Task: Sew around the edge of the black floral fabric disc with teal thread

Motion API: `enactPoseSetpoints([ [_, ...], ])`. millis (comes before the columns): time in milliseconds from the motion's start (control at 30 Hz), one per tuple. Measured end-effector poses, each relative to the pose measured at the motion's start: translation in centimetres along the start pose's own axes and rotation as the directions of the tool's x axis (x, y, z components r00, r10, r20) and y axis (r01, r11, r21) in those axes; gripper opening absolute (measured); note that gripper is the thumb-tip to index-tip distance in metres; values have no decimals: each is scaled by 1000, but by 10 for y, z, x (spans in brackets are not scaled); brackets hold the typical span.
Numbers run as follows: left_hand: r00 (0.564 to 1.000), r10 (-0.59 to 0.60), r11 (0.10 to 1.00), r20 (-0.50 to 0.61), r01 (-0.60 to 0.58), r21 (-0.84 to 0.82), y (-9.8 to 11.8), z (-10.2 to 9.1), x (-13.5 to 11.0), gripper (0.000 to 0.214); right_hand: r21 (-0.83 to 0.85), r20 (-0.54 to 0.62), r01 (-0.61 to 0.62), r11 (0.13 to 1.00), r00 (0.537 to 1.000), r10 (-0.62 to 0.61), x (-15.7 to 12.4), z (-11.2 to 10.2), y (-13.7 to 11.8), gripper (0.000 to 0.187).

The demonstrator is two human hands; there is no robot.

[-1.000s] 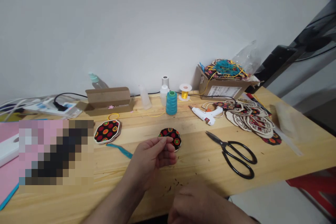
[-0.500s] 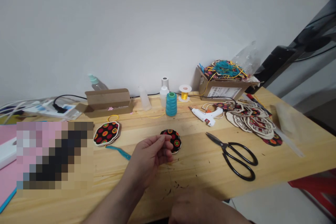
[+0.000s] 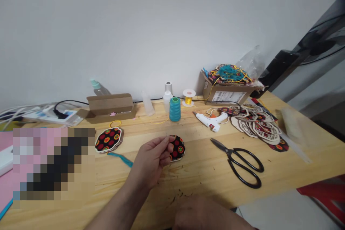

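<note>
One round black fabric patch with red-and-orange dots (image 3: 178, 148) is pinched at its edge by the left hand (image 3: 153, 158), low over the pale wooden table (image 3: 205, 167) — a holding step, seemingly. Whether the right hand (image 3: 207, 215) is closed or spread cannot be told — steady support would be needed next.

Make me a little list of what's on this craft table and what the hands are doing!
Left hand: pinches a patterned fabric piece by its edge
Right hand: blurred, low at the near edge of the wooden table
Right side: black scissors, white glue gun
Behind: teal thread cone, yellow cord spool
Left side: stack of patterned pieces
</note>
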State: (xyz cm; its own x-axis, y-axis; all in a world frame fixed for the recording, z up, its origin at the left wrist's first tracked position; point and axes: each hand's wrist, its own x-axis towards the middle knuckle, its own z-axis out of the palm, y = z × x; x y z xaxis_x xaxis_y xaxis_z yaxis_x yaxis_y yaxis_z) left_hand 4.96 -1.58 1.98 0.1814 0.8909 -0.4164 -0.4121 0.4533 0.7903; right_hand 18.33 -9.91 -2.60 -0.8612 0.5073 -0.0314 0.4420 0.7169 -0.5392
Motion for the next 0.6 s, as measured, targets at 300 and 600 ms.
enactPoseSetpoints([
  [300,997,62,993,-52,-56,107,-4,-2,3,22,493,-441,-279,824,737,513,-18,-71,3,26],
  [600,986,166,938,23,-165,305,-2,-5,2,27,845,-261,-186,502,676,690,52,-89,48,27],
])
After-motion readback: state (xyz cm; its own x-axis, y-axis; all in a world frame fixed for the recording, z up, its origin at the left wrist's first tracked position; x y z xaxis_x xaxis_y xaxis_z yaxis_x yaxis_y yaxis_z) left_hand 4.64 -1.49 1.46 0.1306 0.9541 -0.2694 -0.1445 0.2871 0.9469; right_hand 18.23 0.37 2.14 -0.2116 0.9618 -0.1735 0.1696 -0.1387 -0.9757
